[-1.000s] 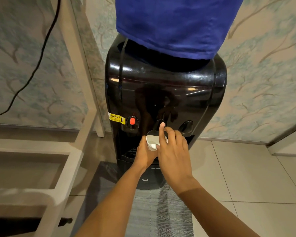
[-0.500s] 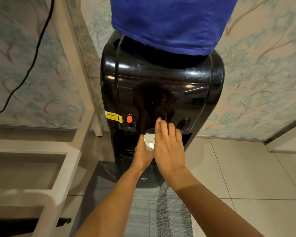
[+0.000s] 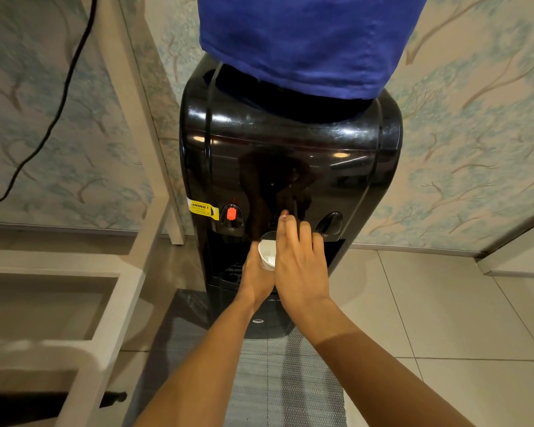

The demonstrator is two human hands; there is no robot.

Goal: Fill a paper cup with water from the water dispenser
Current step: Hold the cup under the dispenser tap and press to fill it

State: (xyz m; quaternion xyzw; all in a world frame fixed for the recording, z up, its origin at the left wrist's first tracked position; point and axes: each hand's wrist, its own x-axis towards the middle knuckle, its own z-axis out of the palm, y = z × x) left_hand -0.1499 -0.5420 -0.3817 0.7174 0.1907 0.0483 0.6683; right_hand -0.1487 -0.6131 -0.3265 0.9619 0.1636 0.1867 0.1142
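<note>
Left hand (image 3: 256, 277) gripping small white paper cup (image 3: 267, 253) under middle tap of glossy black water dispenser (image 3: 290, 167); right hand (image 3: 301, 260) unclenched, fingertip (image 3: 283, 214) on tap lever at 12 o'clock from cup.

Both bare arms reach forward from the bottom toward 12 o'clock, close together. The left hand (image 3: 256, 272) is curled around a small white paper cup (image 3: 267, 253), holding it from below. The right hand (image 3: 301, 260) lies flat, palm down, fingers (image 3: 285, 223) straight and together, just beside the left hand at 3 o'clock.
</note>
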